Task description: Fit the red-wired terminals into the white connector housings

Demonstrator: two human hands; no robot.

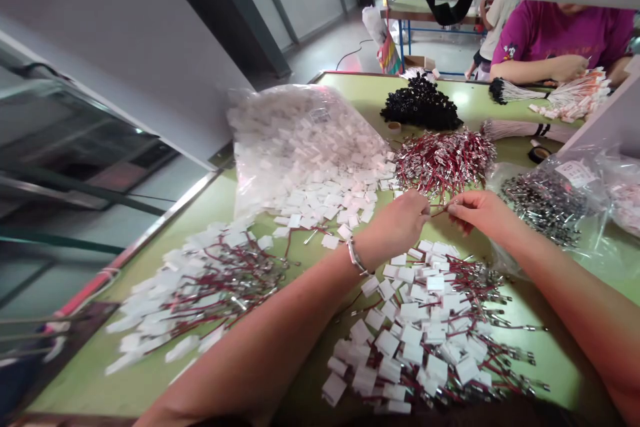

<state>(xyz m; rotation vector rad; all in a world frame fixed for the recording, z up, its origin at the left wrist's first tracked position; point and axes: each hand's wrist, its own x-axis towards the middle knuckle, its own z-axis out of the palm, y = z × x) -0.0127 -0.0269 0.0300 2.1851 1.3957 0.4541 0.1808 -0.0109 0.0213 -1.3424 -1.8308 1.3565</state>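
Note:
Near the middle of the table my left hand is closed, its fingertips facing away from me, and what lies in them is hidden. Close beside it my right hand pinches a short dark red wire, which runs across the gap between both hands. Just beyond them lies a heap of red wires with metal ends. Below my hands spreads a pile of white connectors on red wires. Loose white connector housings lie to the left of my left hand.
A large clear bag of white housings stands at the back left. Another wired pile is at left. Black parts are heaped behind. A bag of metal parts is at right. Across the table sits a person in a purple shirt.

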